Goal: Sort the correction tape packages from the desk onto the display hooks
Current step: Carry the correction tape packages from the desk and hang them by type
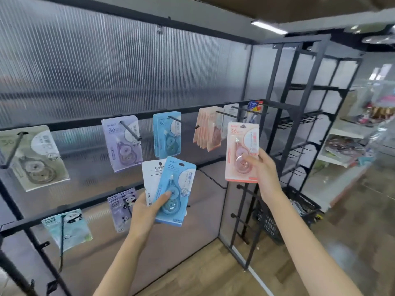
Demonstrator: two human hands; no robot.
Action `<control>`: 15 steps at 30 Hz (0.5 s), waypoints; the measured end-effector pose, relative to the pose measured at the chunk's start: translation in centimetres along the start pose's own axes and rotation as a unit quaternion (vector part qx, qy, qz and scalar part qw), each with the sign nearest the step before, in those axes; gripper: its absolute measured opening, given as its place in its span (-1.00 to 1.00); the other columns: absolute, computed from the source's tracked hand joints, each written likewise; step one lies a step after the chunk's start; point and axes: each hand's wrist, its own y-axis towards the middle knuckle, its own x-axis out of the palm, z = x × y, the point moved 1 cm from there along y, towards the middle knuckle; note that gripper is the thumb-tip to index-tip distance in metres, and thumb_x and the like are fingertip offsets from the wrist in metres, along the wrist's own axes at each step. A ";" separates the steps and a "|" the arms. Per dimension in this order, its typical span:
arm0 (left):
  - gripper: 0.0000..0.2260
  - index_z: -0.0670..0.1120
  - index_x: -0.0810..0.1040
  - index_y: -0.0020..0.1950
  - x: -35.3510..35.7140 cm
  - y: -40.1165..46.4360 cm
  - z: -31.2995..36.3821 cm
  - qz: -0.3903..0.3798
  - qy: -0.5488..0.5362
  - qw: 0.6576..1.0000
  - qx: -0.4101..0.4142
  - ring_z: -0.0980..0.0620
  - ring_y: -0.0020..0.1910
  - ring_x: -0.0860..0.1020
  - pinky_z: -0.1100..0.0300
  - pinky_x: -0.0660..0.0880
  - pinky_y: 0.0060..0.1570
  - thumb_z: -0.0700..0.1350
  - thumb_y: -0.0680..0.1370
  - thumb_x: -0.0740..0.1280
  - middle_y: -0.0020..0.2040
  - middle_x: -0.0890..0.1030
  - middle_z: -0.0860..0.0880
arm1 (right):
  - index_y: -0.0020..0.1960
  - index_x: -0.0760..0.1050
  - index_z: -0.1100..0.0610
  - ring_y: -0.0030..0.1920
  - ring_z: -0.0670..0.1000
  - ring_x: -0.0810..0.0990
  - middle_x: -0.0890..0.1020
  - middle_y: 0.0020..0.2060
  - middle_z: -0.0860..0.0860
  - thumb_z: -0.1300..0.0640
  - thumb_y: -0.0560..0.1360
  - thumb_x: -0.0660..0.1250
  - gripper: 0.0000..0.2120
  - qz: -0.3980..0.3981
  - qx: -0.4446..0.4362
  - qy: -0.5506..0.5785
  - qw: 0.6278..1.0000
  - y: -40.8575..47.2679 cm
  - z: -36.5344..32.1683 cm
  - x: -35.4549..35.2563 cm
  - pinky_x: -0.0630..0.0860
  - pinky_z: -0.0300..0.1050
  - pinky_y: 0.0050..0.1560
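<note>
My right hand (264,167) pinches a pink correction tape package (242,150) and holds it upright, to the right of and below the hook with several hanging pink packages (207,131). My left hand (147,212) grips a blue package (175,191) with a white package (151,178) behind it, thumb on the blue one's front. On the upper rail hang blue packages (167,135), a purple package (123,142) and a green package (35,157). Panda-print packages, purple (121,208) and teal (68,229), hang on the lower rail.
An empty hook (211,178) sticks out between my two hands. Black racks with bare hooks (299,150) stand to the right. A black basket (299,212) sits on the wooden floor. White shelves with goods (346,146) are at far right.
</note>
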 end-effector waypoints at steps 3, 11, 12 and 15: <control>-0.81 -0.07 0.61 0.08 2.5 1.2 -0.3 0.036 -0.001 0.999 0.008 -0.09 -0.08 0.70 0.00 0.63 -0.18 -0.14 0.48 0.46 -0.02 0.72 -0.06 | 0.29 0.51 0.04 0.01 -0.05 0.63 0.66 0.09 -0.04 0.26 0.51 0.32 -0.63 -0.019 -0.011 0.008 1.000 3.9 -0.3 -1.3 0.52 -0.22 -0.13; -0.75 -0.09 0.59 0.14 8.3 2.0 -1.1 0.118 -0.024 0.992 0.025 -0.12 -0.05 0.70 0.01 0.63 -0.26 -0.13 0.48 0.46 0.00 0.72 -0.06 | 0.34 0.49 0.00 0.05 -0.04 0.66 0.67 0.10 -0.05 0.25 0.50 0.35 -0.57 -0.123 -0.027 0.018 0.992 9.4 1.4 -3.8 0.56 -0.23 -0.08; -0.76 -0.08 0.59 0.13 8.8 2.0 -1.2 0.128 -0.024 0.991 0.027 -0.13 -0.05 0.70 -0.03 0.64 -0.22 -0.13 0.48 0.46 0.00 0.72 -0.06 | 0.36 0.47 0.00 0.06 -0.02 0.65 0.67 0.10 -0.05 0.25 0.49 0.35 -0.55 -0.133 -0.030 0.024 0.990 9.7 1.6 -4.0 0.56 -0.23 -0.07; -0.76 -0.06 0.61 0.09 10.1 1.6 -1.5 0.151 -0.025 0.988 0.030 -0.16 -0.04 0.69 -0.22 0.62 -0.08 -0.12 0.46 0.50 0.00 0.72 -0.08 | 0.40 0.39 -0.08 0.03 -0.02 0.66 0.68 0.01 -0.04 0.25 0.49 0.38 -0.47 -0.120 -0.031 0.054 0.991 10.5 2.2 -4.7 0.54 -0.28 -0.13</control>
